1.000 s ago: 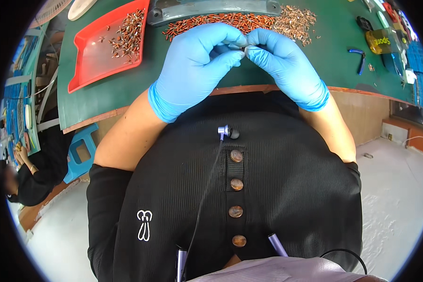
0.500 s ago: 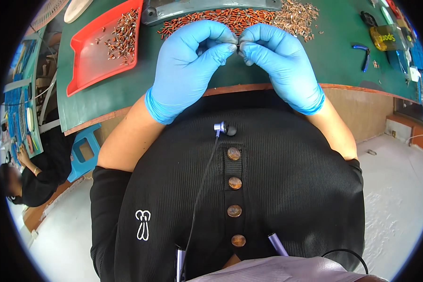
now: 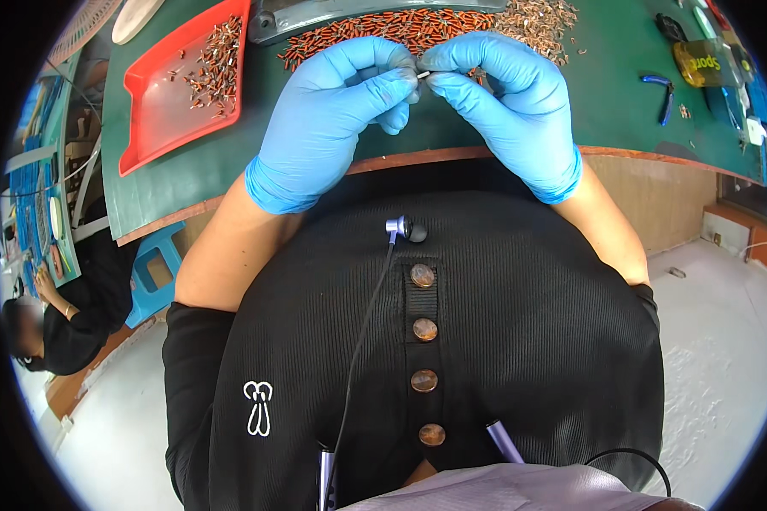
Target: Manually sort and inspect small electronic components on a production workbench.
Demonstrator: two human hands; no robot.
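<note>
Both my hands wear blue gloves and meet fingertip to fingertip over the green table (image 3: 622, 102). My left hand (image 3: 332, 111) and my right hand (image 3: 503, 94) pinch a tiny pale metal part (image 3: 421, 75) between thumbs and forefingers. Just beyond the fingers lies a long heap of small orange-red pieces (image 3: 375, 30), and a pile of coppery metal bits (image 3: 537, 19) sits to its right.
A red tray (image 3: 158, 102) with several small metal pieces lies at the left of the table. Blue-handled pliers (image 3: 663, 85) and a yellow packet (image 3: 706, 61) sit at the right. Another person in black (image 3: 68, 315) sits low at the left beside a blue stool (image 3: 153, 272).
My two hands have stayed together on the small part and shifted slightly up the picture, away from the table's front edge; the fingertips have turned a little around it.
</note>
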